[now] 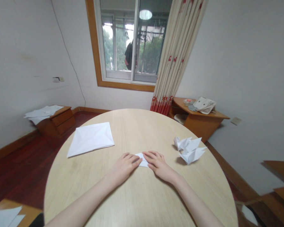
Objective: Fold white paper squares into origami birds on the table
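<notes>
A small folded piece of white paper (pixel 143 160) lies on the round wooden table in front of me, with creases across it. My left hand (pixel 126 164) covers its left side, fingers together and the thumb tip pressing on the paper. From the other side my right hand (pixel 158 164) holds down the right part, its fingertips and thumb on the paper. Both hands hide the paper's outer corners. Off to the right stand several folded white paper figures (pixel 190 150) with pointed tips, close together. A stack of white paper sheets (pixel 91 138) rests at the table's left.
The round table (pixel 137 195) fills the foreground. Behind it are a window (pixel 132 41) and a patterned curtain (pixel 174 60). A low drawer cabinet (pixel 62 121) with papers stands left, and a corner shelf (pixel 196 124) with a cloth bag (pixel 204 105) right.
</notes>
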A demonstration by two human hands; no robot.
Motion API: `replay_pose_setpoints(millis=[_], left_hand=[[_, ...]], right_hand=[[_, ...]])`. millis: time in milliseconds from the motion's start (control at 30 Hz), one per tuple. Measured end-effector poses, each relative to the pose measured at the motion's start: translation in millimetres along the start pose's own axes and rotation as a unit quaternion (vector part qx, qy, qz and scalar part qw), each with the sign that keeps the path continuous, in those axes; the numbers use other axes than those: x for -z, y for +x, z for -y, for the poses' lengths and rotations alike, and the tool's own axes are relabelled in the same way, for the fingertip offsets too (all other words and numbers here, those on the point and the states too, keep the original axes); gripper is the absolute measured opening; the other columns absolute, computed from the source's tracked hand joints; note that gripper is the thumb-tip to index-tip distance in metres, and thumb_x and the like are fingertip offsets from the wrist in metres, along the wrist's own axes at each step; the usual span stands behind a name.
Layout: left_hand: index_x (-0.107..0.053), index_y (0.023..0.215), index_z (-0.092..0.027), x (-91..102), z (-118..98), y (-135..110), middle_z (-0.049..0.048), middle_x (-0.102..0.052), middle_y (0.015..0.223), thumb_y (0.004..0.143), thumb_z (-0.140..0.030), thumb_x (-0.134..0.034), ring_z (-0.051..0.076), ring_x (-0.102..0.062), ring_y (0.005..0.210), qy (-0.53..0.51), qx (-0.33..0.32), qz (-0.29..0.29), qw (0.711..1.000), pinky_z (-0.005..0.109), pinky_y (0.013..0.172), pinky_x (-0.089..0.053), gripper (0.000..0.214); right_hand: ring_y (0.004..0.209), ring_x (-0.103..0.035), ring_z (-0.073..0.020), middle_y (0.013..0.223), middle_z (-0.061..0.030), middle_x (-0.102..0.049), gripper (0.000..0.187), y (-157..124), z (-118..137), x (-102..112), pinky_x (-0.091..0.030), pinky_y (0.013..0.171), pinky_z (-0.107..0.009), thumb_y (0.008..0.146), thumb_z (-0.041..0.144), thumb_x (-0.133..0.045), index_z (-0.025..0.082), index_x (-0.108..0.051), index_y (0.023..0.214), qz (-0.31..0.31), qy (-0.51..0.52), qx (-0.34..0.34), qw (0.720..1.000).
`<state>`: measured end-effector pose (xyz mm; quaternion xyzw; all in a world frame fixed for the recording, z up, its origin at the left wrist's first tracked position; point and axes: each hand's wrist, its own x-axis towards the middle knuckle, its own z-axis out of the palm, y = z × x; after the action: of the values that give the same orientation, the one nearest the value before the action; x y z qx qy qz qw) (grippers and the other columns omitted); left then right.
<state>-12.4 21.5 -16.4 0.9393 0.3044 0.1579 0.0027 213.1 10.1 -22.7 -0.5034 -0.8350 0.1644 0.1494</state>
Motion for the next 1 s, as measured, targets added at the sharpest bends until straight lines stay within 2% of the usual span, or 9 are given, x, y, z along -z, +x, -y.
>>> replay_pose_setpoints(millis=[167,333,500,633,800,1000], left_hand=[[-0.051,0.125,-0.020,-8.0,-5,1,0.0103,-0.061,0.124,0.096,-0.009,-0.038,0.024,-0.056,0.116,0.051,0.007,-0.007,0.999,0.044,0.103,-0.035,0.035],[-0.051,0.126,-0.014,-6.1,-11,1,0.0143,-0.058,0.128,0.089,-0.005,-0.042,0.028,-0.052,0.120,0.048,0.019,0.011,0.999,0.047,0.105,-0.033,0.039],[-0.055,0.122,-0.016,-5.0,-14,0,0.0128,-0.060,0.124,0.091,-0.021,-0.045,0.027,-0.054,0.117,0.004,0.047,-0.018,0.999,0.047,0.107,-0.033,0.033],[-0.059,0.118,-0.020,-4.7,-12,0,0.0115,-0.061,0.123,0.095,-0.035,-0.045,0.027,-0.054,0.116,0.018,0.063,-0.036,0.997,0.049,0.106,-0.032,0.031],[-0.065,0.114,-0.023,0.5,-10,1,0.0103,-0.061,0.125,0.095,-0.037,-0.048,0.029,-0.051,0.117,0.056,0.088,-0.026,0.994,0.053,0.105,-0.030,0.029],[-0.069,0.110,-0.024,0.6,-9,2,0.0108,-0.060,0.126,0.093,-0.036,-0.053,0.032,-0.047,0.122,0.041,0.124,-0.046,0.990,0.055,0.108,-0.024,0.026]], right_hand=[[0.131,-0.034,-0.0237,0.143,-0.0053,-0.046,0.049,-2,9,2,-0.026,0.107,-0.048,0.090,0.014,-0.042,0.028,-0.047,0.136,-0.010,-0.022,0.013,1.000],[0.130,-0.035,-0.0244,0.141,-0.0059,-0.048,0.044,-4,17,6,-0.027,0.107,-0.047,0.091,0.017,-0.044,0.025,-0.051,0.134,-0.013,-0.036,0.018,0.999],[0.130,-0.035,-0.0252,0.142,-0.0058,-0.048,0.042,-5,21,9,-0.028,0.106,-0.048,0.092,0.021,-0.047,0.027,-0.052,0.133,-0.015,-0.039,0.030,0.999],[0.131,-0.036,-0.0256,0.142,-0.0040,-0.049,0.039,-6,26,13,-0.027,0.106,-0.048,0.092,0.024,-0.049,0.029,-0.054,0.131,-0.005,-0.024,0.035,0.999],[0.130,-0.037,-0.0245,0.138,-0.0026,-0.054,0.033,-6,28,15,-0.026,0.107,-0.049,0.094,0.024,-0.045,0.029,-0.062,0.122,-0.008,-0.008,0.037,0.999],[0.126,-0.042,-0.0243,0.129,-0.0034,-0.061,0.033,-7,27,16,-0.028,0.106,-0.050,0.093,0.019,-0.045,0.028,-0.067,0.115,-0.021,-0.002,0.050,0.999]])
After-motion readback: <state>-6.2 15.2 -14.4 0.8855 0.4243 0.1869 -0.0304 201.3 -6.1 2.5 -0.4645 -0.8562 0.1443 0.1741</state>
